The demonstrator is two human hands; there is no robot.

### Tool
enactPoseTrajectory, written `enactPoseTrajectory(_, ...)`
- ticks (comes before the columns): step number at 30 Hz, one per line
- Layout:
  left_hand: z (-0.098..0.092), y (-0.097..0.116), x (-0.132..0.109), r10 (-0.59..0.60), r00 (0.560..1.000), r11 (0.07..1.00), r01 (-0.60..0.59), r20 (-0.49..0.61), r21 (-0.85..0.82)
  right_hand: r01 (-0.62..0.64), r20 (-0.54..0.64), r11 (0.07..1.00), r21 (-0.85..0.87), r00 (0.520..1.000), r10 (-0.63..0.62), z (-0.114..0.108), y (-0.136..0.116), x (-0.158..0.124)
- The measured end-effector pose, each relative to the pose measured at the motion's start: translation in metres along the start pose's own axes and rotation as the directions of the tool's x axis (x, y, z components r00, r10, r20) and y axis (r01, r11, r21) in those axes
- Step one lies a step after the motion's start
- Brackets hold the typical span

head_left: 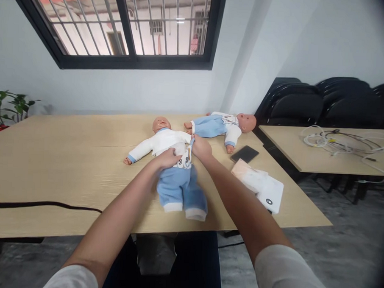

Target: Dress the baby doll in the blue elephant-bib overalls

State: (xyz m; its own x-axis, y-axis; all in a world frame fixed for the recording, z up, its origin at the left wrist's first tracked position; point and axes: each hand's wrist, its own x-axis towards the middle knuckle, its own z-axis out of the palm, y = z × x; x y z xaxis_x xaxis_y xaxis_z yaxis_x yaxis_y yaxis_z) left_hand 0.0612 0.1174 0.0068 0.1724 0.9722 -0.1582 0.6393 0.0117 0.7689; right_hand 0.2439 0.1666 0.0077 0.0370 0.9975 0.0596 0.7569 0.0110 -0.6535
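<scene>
A baby doll (161,124) lies face up on the table before me, wearing a white long-sleeved top (163,142) with blue cuffs. Its light-blue overalls (177,182) have a white bib with a cartoon face and white leg hems; the legs point towards me. At the bib's left edge, my left hand (169,158) is closed on the cloth. My right hand (201,148) is closed around a blue strap (191,145) at the bib's upper right, beside the doll's shoulder. The doll's arm on that side is hidden by my right hand.
Behind lies a second doll (223,125), dressed alike. On the right are a dark phone-like slab (245,154), a packet of wipes or tissues (249,175) and a white box (271,194). A black cable (46,204) crosses at left. Coiled cables (319,139) lie on another table.
</scene>
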Motion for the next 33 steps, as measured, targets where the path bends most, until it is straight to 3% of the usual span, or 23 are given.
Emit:
enactPoseTrajectory(4,-0.012,-0.007,-0.008,0.116,0.988,0.993,-0.116,0.1,-0.006,-0.106,0.18,0.97,0.218,0.981,0.067,0.007,-0.007,0.015)
enactPoseTrajectory(9,-0.021,-0.026,-0.021,0.254,0.944,0.963,-0.267,0.209,0.035,-0.185,0.381,0.861,0.474,0.924,-0.012,0.002,0.022,-0.009)
enactPoseTrajectory(11,-0.02,-0.031,-0.02,0.278,0.938,0.959,-0.285,0.209,0.002,-0.268,0.45,0.745,0.611,0.891,-0.049,-0.004,0.04,-0.027)
enactPoseTrajectory(14,-0.017,-0.032,-0.013,0.318,0.942,0.947,-0.321,0.104,0.011,-0.319,0.468,0.617,0.719,0.879,-0.092,-0.008,0.062,-0.054)
enactPoseTrajectory(18,-0.009,-0.034,0.001,0.329,0.938,0.943,-0.322,-0.104,0.082,-0.202,0.44,0.674,0.71,0.875,-0.201,0.001,0.068,-0.08)
enactPoseTrajectory(20,-0.007,-0.038,0.006,0.311,0.939,0.947,-0.293,-0.147,0.131,-0.142,0.393,0.68,0.719,0.89,-0.23,0.008,0.065,-0.083)
enactPoseTrajectory(23,-0.01,-0.047,0.011,0.338,0.939,0.932,-0.325,-0.064,0.161,-0.002,0.254,0.675,0.738,0.927,-0.275,0.02,0.057,-0.076)
enactPoseTrajectory(25,-0.016,-0.053,0.014,0.378,0.925,0.918,-0.372,-0.021,0.136,0.119,0.199,0.731,0.672,0.922,-0.333,0.027,0.052,-0.068)
enactPoseTrajectory(26,-0.02,-0.054,0.015,0.395,0.917,0.914,-0.387,-0.055,0.12,0.177,0.19,0.778,0.602,0.915,-0.356,0.031,0.051,-0.064)
enactPoseTrajectory(28,-0.025,-0.057,0.019,0.399,0.887,0.917,-0.382,-0.233,0.114,0.253,0.193,0.869,0.425,0.913,-0.36,0.037,0.049,-0.059)
enactPoseTrajectory(30,-0.026,-0.06,0.024,0.369,0.845,0.929,-0.341,-0.388,0.142,0.249,0.176,0.925,0.286,0.935,-0.307,0.043,0.048,-0.056)
enactPoseTrajectory(31,-0.026,-0.061,0.026,0.353,0.848,0.935,-0.313,-0.396,0.165,0.225,0.15,0.943,0.247,0.952,-0.266,0.046,0.048,-0.055)
enactPoseTrajectory(33,-0.025,-0.066,0.033,0.322,0.902,0.94,-0.271,-0.286,0.205,0.161,0.072,0.963,0.216,0.981,-0.18,0.053,0.045,-0.052)
